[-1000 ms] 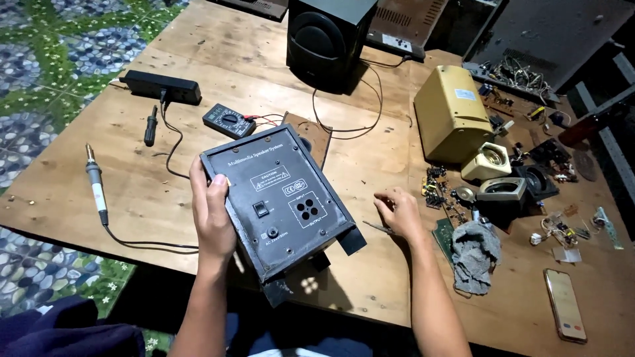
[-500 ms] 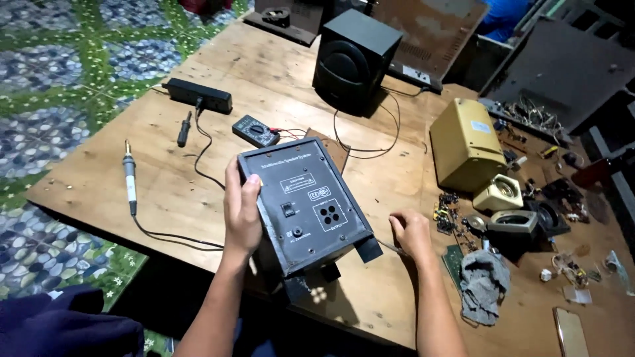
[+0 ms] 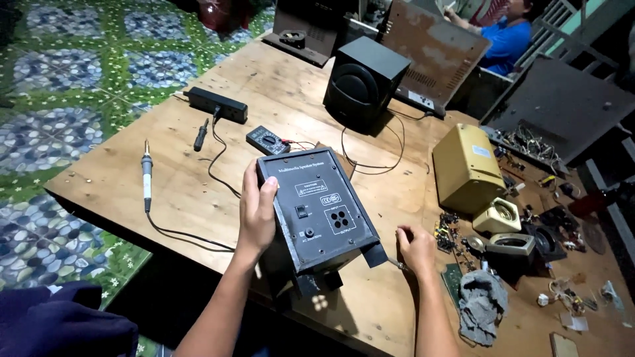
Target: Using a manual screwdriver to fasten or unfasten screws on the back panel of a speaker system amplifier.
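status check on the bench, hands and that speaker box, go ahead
Left hand grips speaker back panel, box tilted up at table edge. Right hand on table, pinching thin metal tool. Soldering iron lies left, apart.

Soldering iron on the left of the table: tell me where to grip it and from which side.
Grip the soldering iron on its dark handle, likely from above: it lies flat on the wooden table, metal tip pointing away, cord trailing from the near end. Avoid the bare shaft.

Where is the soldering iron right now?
The soldering iron lies on the wooden table's left part, left of the left hand, near the screwdriver.
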